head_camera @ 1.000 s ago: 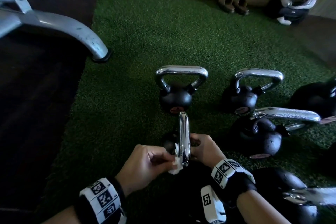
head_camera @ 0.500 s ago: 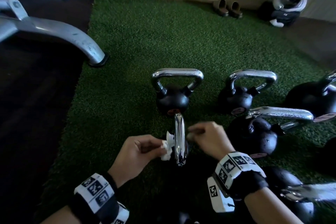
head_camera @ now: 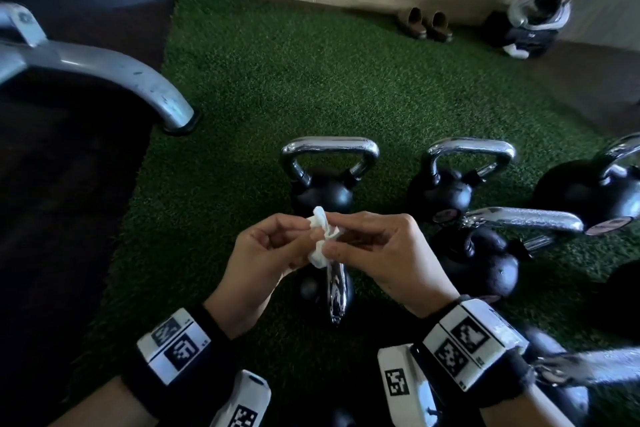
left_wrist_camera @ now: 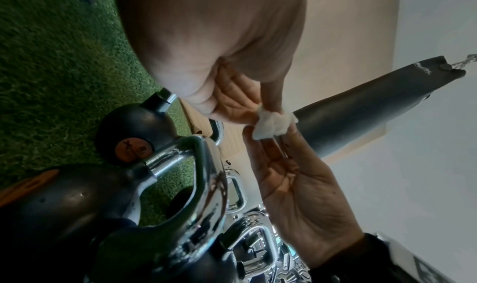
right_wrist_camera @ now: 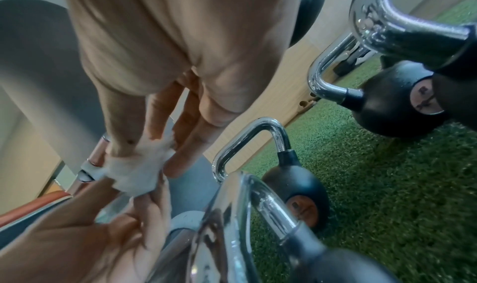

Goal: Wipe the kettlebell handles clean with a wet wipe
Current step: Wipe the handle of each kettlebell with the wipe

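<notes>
A crumpled white wet wipe (head_camera: 322,236) is held between both hands above the nearest kettlebell. My left hand (head_camera: 270,250) pinches its left side and my right hand (head_camera: 374,250) pinches its right side. The wipe (left_wrist_camera: 271,126) shows between the fingertips in the left wrist view, and in the right wrist view the wipe (right_wrist_camera: 134,173) is bunched between both hands' fingers. Below the hands the nearest kettlebell's chrome handle (head_camera: 336,291) stands edge-on; neither hand touches it. Another black kettlebell with a chrome handle (head_camera: 329,149) stands just beyond.
Several more black kettlebells (head_camera: 460,184) with chrome handles sit to the right on green artificial turf (head_camera: 277,80). A grey metal machine leg (head_camera: 114,76) rests at the turf's left edge. A pair of slippers (head_camera: 424,24) lies by the far wooden wall.
Both hands have lifted off the nearest kettlebell's handle. The wipe, held by the left hand against the handle before, is now up in the air and pinched by both hands.
</notes>
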A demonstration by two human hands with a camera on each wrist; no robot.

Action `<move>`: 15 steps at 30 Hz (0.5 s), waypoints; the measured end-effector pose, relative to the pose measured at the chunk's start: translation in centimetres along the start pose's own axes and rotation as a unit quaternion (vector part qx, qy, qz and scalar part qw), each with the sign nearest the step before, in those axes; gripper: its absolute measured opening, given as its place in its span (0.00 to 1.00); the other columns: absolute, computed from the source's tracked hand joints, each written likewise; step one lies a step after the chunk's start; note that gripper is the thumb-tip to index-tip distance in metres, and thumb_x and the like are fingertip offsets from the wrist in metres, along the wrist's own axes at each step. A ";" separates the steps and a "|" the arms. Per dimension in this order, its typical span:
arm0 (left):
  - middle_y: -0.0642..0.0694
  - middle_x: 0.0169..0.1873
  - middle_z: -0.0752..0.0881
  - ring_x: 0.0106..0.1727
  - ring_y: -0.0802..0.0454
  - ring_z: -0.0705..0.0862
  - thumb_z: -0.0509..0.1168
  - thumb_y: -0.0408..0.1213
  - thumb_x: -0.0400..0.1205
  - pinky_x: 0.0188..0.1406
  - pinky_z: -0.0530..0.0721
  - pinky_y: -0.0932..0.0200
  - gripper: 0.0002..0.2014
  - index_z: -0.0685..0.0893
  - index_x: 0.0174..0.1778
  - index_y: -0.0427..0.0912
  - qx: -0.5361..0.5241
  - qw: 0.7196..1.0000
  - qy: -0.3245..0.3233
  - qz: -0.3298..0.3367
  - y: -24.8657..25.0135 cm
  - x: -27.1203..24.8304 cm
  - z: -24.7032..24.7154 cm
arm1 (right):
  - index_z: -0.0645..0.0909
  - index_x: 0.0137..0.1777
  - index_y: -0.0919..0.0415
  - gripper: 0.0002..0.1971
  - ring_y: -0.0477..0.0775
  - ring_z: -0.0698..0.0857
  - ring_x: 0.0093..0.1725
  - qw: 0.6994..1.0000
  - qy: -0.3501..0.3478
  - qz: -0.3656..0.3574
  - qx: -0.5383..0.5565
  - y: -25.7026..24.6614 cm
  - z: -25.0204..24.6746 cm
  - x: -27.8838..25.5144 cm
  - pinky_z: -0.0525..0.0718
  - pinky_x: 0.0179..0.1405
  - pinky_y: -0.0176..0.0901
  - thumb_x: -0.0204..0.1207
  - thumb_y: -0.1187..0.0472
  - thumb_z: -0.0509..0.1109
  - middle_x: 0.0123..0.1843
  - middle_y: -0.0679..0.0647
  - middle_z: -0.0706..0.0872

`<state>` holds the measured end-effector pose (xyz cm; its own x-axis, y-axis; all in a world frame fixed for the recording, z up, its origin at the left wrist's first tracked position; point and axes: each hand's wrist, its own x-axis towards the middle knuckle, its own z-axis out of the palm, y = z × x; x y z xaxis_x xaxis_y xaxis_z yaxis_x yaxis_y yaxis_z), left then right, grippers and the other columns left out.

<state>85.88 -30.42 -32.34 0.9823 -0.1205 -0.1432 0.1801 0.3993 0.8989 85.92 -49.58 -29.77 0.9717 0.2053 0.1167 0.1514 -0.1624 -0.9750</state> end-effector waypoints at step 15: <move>0.56 0.82 0.72 0.83 0.57 0.70 0.80 0.43 0.65 0.82 0.73 0.52 0.52 0.63 0.87 0.57 0.521 0.835 -0.177 -0.023 -5.9 1.9 -5.4 | 0.95 0.39 0.49 0.07 0.55 0.95 0.40 0.962 0.198 0.187 -0.026 6.0 -2.5 0.8 0.94 0.49 0.60 0.67 0.63 0.85 0.38 0.52 0.95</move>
<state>86.93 -28.11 -40.18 0.8660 -0.4480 -0.2220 -0.1058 -0.5982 0.7943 88.06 -52.83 -35.06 0.9512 -0.2589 -0.1678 -0.2235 -0.2031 -0.9533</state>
